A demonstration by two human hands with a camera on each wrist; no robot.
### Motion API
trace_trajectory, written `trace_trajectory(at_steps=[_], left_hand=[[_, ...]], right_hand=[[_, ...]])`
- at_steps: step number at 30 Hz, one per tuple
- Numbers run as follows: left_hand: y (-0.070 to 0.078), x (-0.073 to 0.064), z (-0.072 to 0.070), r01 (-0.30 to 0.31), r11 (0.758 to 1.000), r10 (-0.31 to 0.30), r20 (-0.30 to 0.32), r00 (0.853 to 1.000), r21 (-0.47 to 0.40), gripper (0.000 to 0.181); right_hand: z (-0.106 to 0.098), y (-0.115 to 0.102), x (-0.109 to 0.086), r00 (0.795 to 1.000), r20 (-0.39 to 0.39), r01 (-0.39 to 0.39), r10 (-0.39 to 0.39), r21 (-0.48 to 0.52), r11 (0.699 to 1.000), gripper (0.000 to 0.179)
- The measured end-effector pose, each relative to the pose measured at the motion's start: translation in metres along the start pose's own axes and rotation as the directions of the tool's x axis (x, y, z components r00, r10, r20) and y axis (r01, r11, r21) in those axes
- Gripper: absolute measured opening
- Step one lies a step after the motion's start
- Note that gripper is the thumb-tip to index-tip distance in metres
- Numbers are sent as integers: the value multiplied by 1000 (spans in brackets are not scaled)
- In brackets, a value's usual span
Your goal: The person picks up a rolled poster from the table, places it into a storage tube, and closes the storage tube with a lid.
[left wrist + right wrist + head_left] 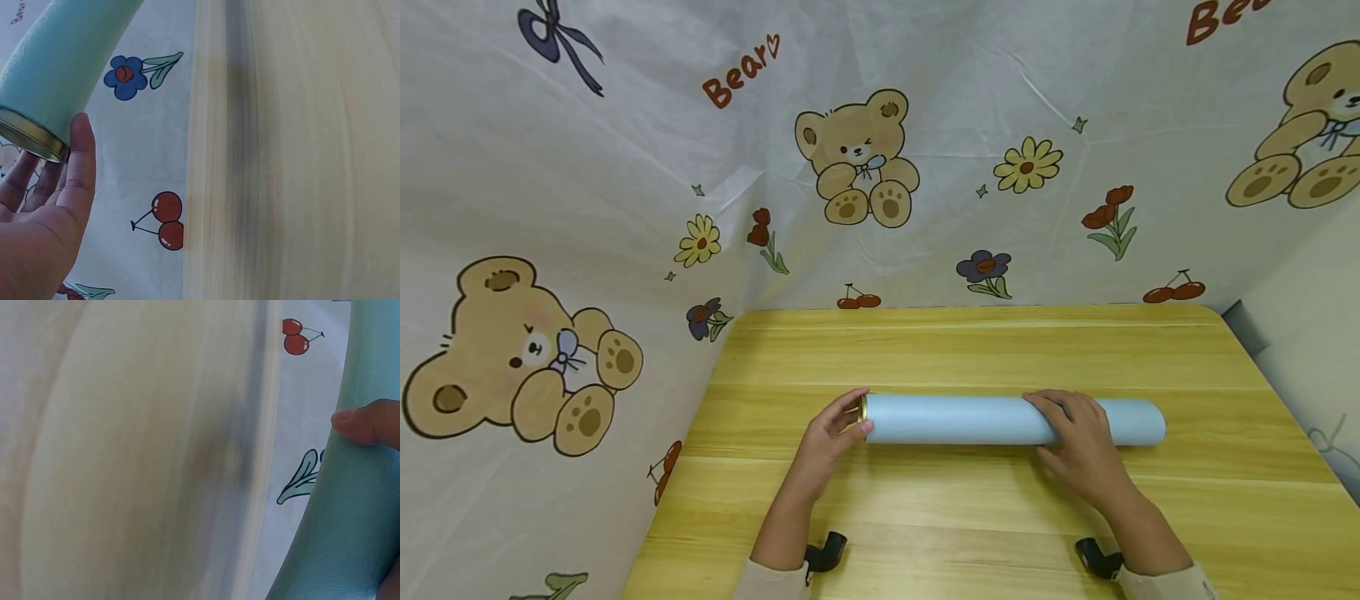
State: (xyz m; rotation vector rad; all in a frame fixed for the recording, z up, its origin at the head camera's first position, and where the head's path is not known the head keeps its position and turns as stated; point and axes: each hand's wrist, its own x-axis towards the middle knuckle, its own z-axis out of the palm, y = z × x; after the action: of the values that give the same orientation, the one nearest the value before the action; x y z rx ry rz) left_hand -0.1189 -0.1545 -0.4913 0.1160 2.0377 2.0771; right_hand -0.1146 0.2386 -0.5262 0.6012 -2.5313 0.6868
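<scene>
A long light-blue cylindrical tube lies crosswise in front of me, over the wooden table. Its left end has a gold metal rim. My left hand holds that end, thumb on the near side and fingers at the rim and behind it. Toward the other end, my right hand grips the tube from above, its fingers over the top and the thumb low on the near side. In the right wrist view the thumb presses against the tube's textured surface.
The wooden table reaches back to a hanging white cloth printed with bears, flowers and cherries, which also covers the left side. Black curved pieces show beside both wrists. A pale surface borders the table's right edge.
</scene>
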Motion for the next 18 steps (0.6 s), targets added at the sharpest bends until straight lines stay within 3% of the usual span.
trace_trajectory(at_steps=[13, 18], left_hand=[[-4, -2, 4, -18, 999, 17, -16, 1000, -43, 58], [-10, -1, 4, -2, 1000, 2, -7, 1000, -19, 59]], right_hand=[[4, -2, -1, 1000, 6, -13, 13, 9, 1000, 96], [6, -2, -1, 1000, 9, 2, -2, -4, 1000, 96]])
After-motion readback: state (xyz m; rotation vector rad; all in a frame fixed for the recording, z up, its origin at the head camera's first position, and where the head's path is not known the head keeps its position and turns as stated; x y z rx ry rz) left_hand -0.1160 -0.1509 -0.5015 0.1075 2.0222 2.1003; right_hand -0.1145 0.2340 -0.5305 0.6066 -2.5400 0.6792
